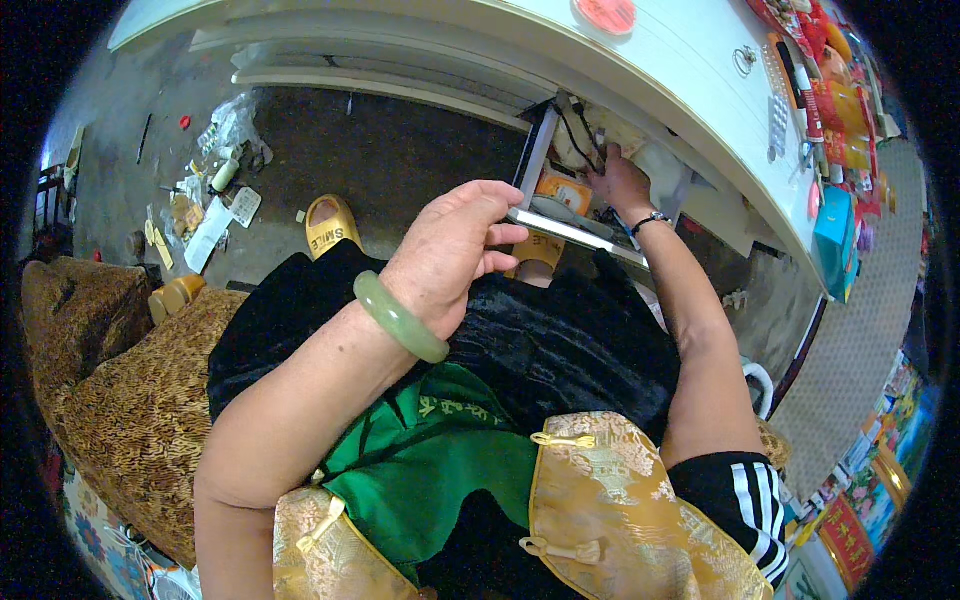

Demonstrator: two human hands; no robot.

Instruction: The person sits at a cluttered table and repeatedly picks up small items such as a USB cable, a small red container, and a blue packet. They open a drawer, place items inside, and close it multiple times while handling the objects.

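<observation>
My left hand (457, 244), with a green bangle (401, 317) on the wrist, is raised above my lap near the front of a pulled-out drawer (577, 231). Its fingers are slightly bent and apart, and nothing shows in them. Inside the drawer is my right hand (622, 182), palm down, its fingertips at a black cord (576, 139). Whether they grip the cord is hidden. Close by in the drawer lie an orange-and-white packet (566, 195) and a clear plastic bag (660, 163).
A white tabletop (675, 60) overhangs the drawer, with a teal box (834, 236), a blister pack (778, 124) and red packages (847, 112) at its right. Litter, including a plastic bag (236, 124), lies on the floor at left. A brown patterned seat (142, 397) is beside me.
</observation>
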